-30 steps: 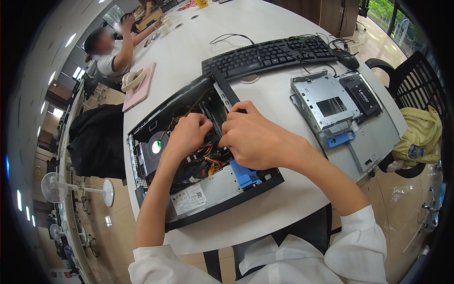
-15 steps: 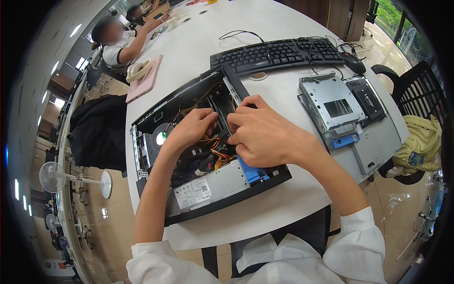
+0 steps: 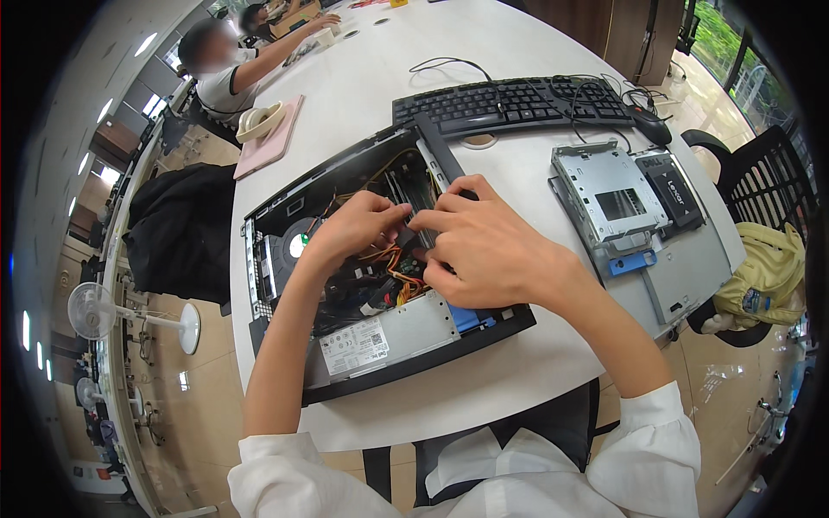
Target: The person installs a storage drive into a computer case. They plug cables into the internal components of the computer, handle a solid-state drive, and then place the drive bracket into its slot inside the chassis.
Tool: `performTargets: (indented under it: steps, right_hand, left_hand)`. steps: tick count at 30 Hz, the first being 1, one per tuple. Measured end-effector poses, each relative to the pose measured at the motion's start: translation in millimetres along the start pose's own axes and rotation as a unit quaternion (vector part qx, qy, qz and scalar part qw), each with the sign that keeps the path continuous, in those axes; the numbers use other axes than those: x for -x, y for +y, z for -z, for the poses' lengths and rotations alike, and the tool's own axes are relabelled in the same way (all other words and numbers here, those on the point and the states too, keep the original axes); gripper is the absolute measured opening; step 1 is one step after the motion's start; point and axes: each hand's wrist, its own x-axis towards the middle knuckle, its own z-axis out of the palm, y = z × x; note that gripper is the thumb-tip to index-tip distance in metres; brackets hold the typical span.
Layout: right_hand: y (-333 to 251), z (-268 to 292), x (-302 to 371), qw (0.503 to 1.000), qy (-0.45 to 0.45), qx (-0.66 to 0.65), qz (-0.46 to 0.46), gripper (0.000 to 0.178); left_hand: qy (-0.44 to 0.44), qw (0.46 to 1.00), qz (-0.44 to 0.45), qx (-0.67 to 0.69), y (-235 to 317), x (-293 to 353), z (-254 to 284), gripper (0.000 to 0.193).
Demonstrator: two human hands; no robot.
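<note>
An opened desktop computer case (image 3: 406, 350) lies on the table in front of me, its inside showing. Both of my hands are over its inner right part, fingertips nearly meeting. My left hand (image 3: 356, 226) is pinched beside the upright memory sticks (image 3: 402, 186). My right hand (image 3: 492, 246) has bent fingers and thumb closed around a small dark part, maybe a connector, mostly hidden by the fingers. Orange, yellow and red cables (image 3: 399, 274) run just below the fingertips. A round fan (image 3: 283, 250) sits left of my left hand, and the metal power supply (image 3: 389, 341) lies nearest me.
Right of the case, a metal drive cage (image 3: 596, 186) and a black boxed drive (image 3: 675, 192) rest on the removed side panel (image 3: 678, 272). Behind are a keyboard (image 3: 535, 104) and a mouse (image 3: 651, 127). Headphones (image 3: 257, 123) lie on a pink folder (image 3: 275, 147). Another person sits far left.
My left fingertips have moved right and my right fingers reach left, so they now almost touch. The person at far left has stretched an arm farther over the table.
</note>
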Motion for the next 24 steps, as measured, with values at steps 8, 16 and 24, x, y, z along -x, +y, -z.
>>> performTargets:
  steps: [8,16,24]
  right_hand:
    - [-3.0,1.9,-2.1,0.999,-0.043,0.000,-0.012,0.032]
    - [-8.0,11.8,-8.5,0.990,-0.133,0.010,-0.053,0.030]
    - [-7.7,13.6,-6.6,0.991,-0.120,0.013,-0.049,0.027]
  left_hand:
    - [-0.015,0.994,0.039,0.098,-10.5,-6.3,5.6,0.032]
    - [0.208,0.936,-0.185,-0.216,-7.6,11.5,-6.6,0.057]
    - [0.192,0.860,-0.189,-0.433,-2.3,18.6,-14.6,0.065]
